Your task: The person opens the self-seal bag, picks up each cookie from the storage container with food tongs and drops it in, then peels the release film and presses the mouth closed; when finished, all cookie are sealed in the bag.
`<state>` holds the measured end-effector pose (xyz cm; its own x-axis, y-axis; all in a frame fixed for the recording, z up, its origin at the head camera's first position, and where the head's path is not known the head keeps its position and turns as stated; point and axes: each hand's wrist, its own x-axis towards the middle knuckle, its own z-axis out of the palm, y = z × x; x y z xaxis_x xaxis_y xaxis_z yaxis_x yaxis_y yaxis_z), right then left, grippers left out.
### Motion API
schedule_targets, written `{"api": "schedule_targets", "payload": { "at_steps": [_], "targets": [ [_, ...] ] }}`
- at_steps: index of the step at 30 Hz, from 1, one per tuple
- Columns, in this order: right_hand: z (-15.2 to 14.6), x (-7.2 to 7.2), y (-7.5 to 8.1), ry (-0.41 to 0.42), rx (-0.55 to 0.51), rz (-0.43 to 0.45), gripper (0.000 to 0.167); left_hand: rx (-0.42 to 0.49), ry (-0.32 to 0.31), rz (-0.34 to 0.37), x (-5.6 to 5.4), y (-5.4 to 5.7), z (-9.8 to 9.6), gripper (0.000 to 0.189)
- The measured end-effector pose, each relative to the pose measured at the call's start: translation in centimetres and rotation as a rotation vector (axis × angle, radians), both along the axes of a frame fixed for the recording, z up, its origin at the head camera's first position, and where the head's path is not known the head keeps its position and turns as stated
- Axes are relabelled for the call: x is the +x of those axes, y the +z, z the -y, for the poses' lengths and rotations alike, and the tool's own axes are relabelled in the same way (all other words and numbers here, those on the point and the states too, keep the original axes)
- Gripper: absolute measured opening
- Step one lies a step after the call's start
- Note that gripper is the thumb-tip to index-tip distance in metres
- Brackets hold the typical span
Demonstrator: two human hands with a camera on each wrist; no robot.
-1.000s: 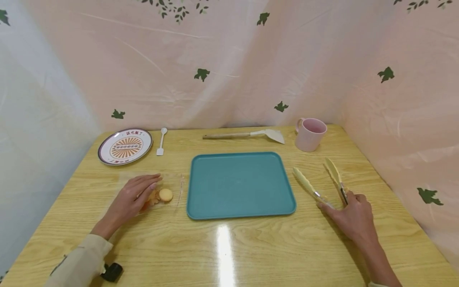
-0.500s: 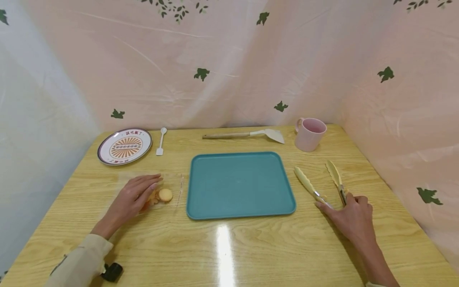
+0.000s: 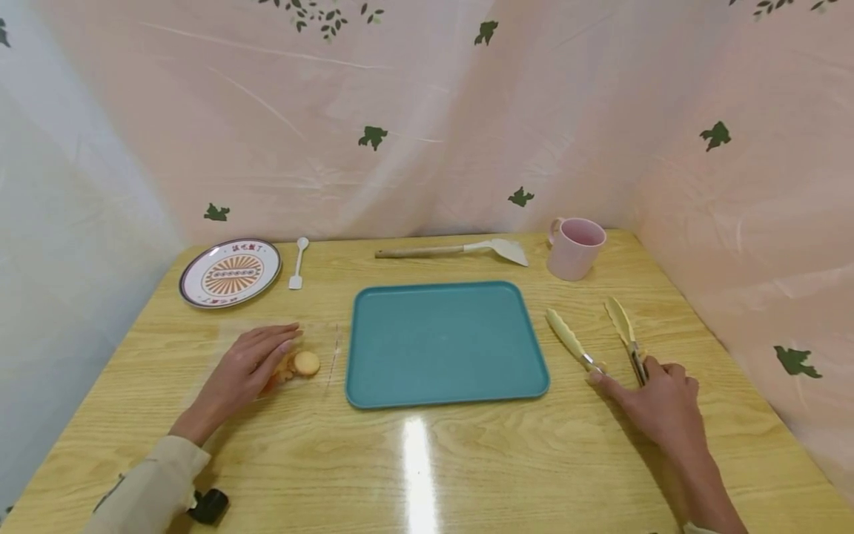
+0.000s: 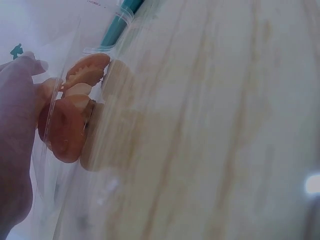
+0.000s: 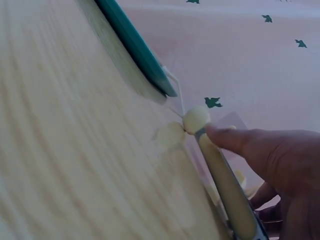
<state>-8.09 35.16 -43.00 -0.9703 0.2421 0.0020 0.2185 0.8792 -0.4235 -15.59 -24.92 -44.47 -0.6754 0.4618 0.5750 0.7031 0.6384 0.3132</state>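
Observation:
My left hand point(image 3: 243, 363) rests with fairly straight fingers over a clear plastic bag point(image 3: 327, 337) lying flat on the table. Inside the bag is a round biscuit point(image 3: 307, 363) with brown pieces beside it, partly hidden by the hand. In the left wrist view, several orange-brown pieces point(image 4: 68, 130) show through the plastic. At the right, my right hand point(image 3: 660, 404) holds yellow-tipped tongs point(image 3: 567, 335), the thumb on one arm and the fingers round the other. The tongs lie low over the table, their arms spread apart with nothing between the tips.
A teal tray point(image 3: 447, 348) lies between the hands. Along the back are a patterned plate point(image 3: 230, 274), a small white spoon point(image 3: 299, 263), a wooden-handled spatula point(image 3: 427, 252) and a pink mug point(image 3: 575, 250). A cloth curtain point(image 3: 427, 148) rises behind the table.
The right thumb and tongs have shifted very slightly, with the tongs' arms still spread. The left hand and the bag look unmoved.

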Motion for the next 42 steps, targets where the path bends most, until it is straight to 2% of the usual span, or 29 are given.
{"api": "schedule_targets", "payload": {
  "at_steps": [4, 6, 8, 11, 14, 17, 19, 22, 25, 30, 33, 37, 40, 42],
  "targets": [
    [-0.5, 0.1, 1.0, 0.002, -0.028, 0.005, 0.106, 0.010, -0.005, 0.002, 0.0, 0.0, 0.0, 0.033],
    [-0.6, 0.2, 1.5, -0.007, -0.047, -0.023, 0.106, 0.014, -0.008, 0.000, 0.0, 0.0, 0.0, 0.033],
    [-0.4, 0.2, 1.9, -0.017, -0.076, -0.092, 0.099, 0.019, -0.010, 0.000, 0.1, 0.0, -0.1, 0.034],
    [0.4, 0.3, 2.5, 0.001, -0.125, -0.263, 0.081, 0.020, -0.004, 0.004, 0.1, 0.1, -0.1, 0.034],
    [2.0, 0.0, 2.9, 0.077, -0.155, -0.461, 0.061, 0.015, 0.006, 0.013, 0.1, 0.0, -0.1, 0.034],
    [4.2, -0.6, 3.3, 0.182, -0.168, -0.604, 0.044, 0.008, 0.011, 0.017, 0.0, 0.0, -0.1, 0.033],
    [5.8, -1.1, 3.4, 0.258, -0.176, -0.662, 0.037, 0.006, 0.010, 0.017, 0.0, -0.1, -0.1, 0.033],
    [8.5, -1.8, 3.4, 0.375, -0.195, -0.688, 0.029, 0.004, 0.010, 0.017, 0.0, -0.1, -0.1, 0.033],
    [11.3, -2.6, 3.0, 0.497, -0.222, -0.666, 0.024, -0.001, 0.016, 0.020, 0.0, 0.0, -0.1, 0.033],
    [16.2, -3.4, 2.5, 0.671, -0.283, -0.527, 0.020, -0.005, 0.026, 0.026, 0.0, 0.1, 0.0, 0.032],
    [19.1, -3.5, 2.6, 0.757, -0.324, -0.408, 0.021, 0.000, 0.019, 0.022, 0.0, 0.2, -0.1, 0.032],
    [22.9, -3.7, 3.1, 0.864, -0.429, -0.192, 0.024, 0.007, 0.010, 0.019, -0.1, 0.2, -0.1, 0.031],
    [25.5, -3.8, 3.2, 0.918, -0.525, -0.034, 0.025, 0.004, 0.015, 0.024, -0.1, 0.2, -0.1, 0.031],
    [27.1, -4.0, 3.0, 0.938, -0.573, 0.031, 0.025, 0.004, 0.011, 0.020, -0.2, 0.1, -0.1, 0.032]
  ]
}}
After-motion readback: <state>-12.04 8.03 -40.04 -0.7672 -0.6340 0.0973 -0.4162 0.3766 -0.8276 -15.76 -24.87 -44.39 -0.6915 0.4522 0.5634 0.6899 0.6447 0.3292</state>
